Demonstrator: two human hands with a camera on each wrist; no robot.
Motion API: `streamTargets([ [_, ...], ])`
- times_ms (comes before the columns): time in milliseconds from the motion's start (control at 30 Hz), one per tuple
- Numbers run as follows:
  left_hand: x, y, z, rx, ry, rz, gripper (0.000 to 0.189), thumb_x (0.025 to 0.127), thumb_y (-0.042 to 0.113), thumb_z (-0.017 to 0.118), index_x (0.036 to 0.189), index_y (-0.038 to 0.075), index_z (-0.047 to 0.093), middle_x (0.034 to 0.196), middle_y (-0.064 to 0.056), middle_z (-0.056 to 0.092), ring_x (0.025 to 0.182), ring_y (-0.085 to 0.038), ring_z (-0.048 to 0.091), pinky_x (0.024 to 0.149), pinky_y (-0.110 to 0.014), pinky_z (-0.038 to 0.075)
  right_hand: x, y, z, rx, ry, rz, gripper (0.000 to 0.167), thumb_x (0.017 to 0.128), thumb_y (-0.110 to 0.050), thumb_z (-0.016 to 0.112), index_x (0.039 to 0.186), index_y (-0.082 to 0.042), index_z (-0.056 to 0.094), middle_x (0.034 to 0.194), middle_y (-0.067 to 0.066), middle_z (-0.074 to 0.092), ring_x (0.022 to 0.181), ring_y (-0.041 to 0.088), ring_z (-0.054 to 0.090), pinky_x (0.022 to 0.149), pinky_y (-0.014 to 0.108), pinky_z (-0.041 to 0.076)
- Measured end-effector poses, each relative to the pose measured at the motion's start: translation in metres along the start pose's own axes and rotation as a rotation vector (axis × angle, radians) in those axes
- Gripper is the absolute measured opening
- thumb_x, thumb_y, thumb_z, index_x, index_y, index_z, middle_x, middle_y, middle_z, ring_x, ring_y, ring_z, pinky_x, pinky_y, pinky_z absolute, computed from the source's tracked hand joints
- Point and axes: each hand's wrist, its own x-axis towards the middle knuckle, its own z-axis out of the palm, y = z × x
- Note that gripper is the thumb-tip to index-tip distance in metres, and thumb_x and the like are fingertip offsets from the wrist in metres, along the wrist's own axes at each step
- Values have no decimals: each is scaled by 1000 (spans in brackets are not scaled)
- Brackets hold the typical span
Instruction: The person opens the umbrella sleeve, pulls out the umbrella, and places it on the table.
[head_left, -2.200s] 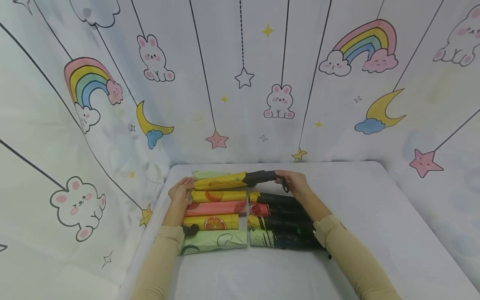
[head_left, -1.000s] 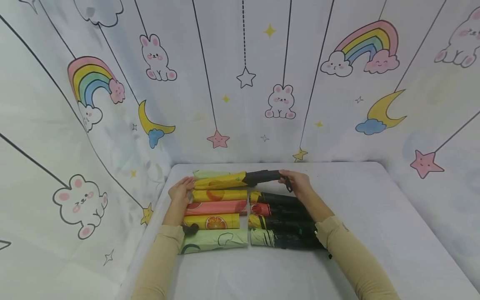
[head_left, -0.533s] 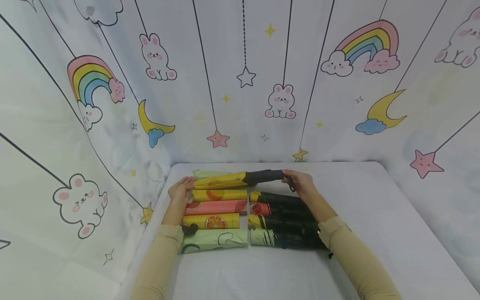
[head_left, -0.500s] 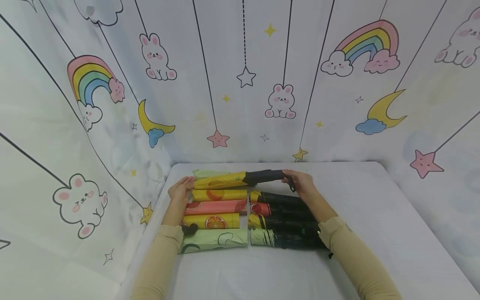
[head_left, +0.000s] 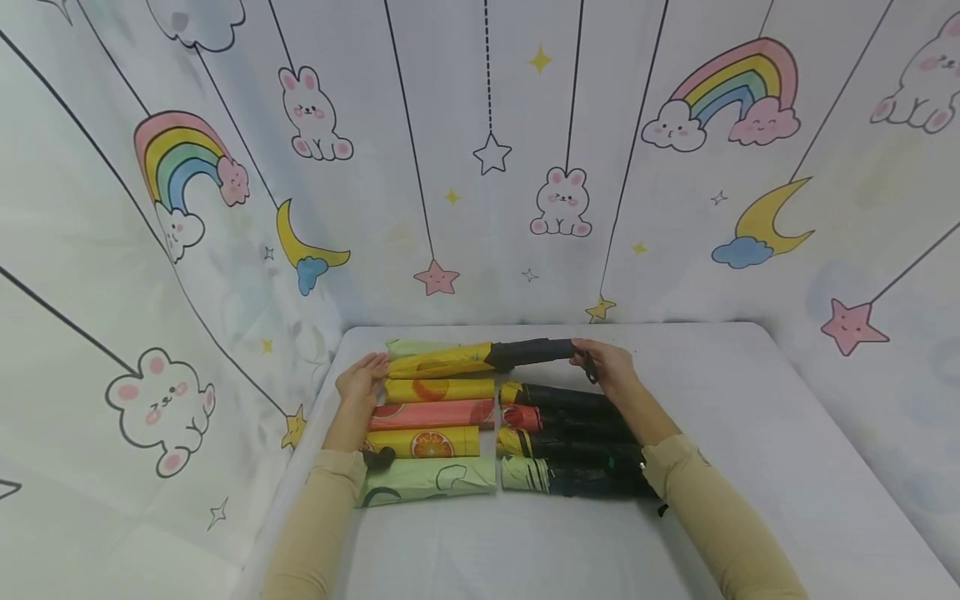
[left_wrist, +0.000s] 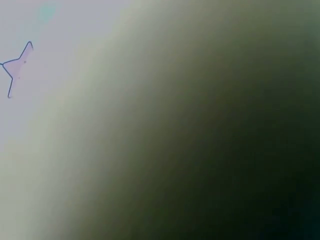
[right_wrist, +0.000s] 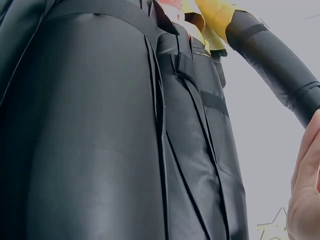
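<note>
A folded black umbrella [head_left: 531, 352] with a wrist strap sticks out of a yellow orange-print sleeve [head_left: 442, 362], raised slightly at the back of the table. My right hand [head_left: 609, 367] pinches the umbrella's right end; the right wrist view shows part of this hand [right_wrist: 306, 185] beside that end. My left hand [head_left: 362, 385] holds the sleeve's left end, its fingertips partly hidden. Behind lies a light green sleeve [head_left: 420, 346], mostly covered. The left wrist view is largely a dark blur.
Nearer lie a yellow sleeve [head_left: 442, 391], a red sleeve [head_left: 431, 415], an orange-print yellow sleeve [head_left: 427, 443] and a green sleeve [head_left: 431, 482]. To their right, several folded black umbrellas [head_left: 577, 446] lie side by side on the white table [head_left: 750, 375]. A printed curtain [head_left: 480, 250] hangs behind.
My right hand has moved slowly right with the umbrella's end, and a longer black length shows beyond the yellow sleeve. My left hand and the lying things have stayed in place.
</note>
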Motion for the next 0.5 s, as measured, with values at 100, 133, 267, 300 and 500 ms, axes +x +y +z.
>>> streamTargets([
  [100, 0, 0, 0, 11, -3, 2, 61, 93, -25, 56, 151, -10, 45, 150, -27, 52, 136, -34, 56, 112, -37, 49, 0, -1, -2, 18, -10, -5, 15, 88, -6, 85, 100, -4, 76, 97, 8, 77, 69, 17, 77, 72, 24, 64],
  [133, 0, 0, 0, 17, -5, 0, 61, 93, -24, 56, 151, -10, 44, 150, -27, 52, 136, -33, 56, 111, -36, 50, 0, -1, -3, 19, -15, -6, 13, 88, -5, 84, 98, -5, 76, 96, 8, 77, 69, 16, 77, 71, 23, 64],
  [267, 0, 0, -1, 33, -15, -9, 62, 94, -24, 56, 152, -8, 44, 150, -26, 53, 136, -32, 57, 108, -34, 53, -1, -2, -6, 32, -9, -10, 12, 87, -4, 85, 95, -5, 77, 94, 10, 77, 69, 17, 77, 70, 23, 64],
  [300, 0, 0, -1, 34, -17, -11, 62, 94, -24, 56, 152, -8, 44, 151, -26, 53, 136, -32, 57, 107, -33, 53, -2, -3, -7, 31, -9, -10, 12, 87, -4, 85, 96, -5, 77, 95, 10, 77, 70, 17, 77, 70, 22, 63],
  [500, 0, 1, -1, 21, -9, -13, 62, 94, -24, 55, 152, -8, 44, 151, -26, 52, 136, -32, 57, 108, -34, 53, -6, -7, -12, 43, 10, -11, 10, 89, -4, 83, 96, -7, 77, 97, 9, 77, 70, 19, 77, 68, 20, 62],
])
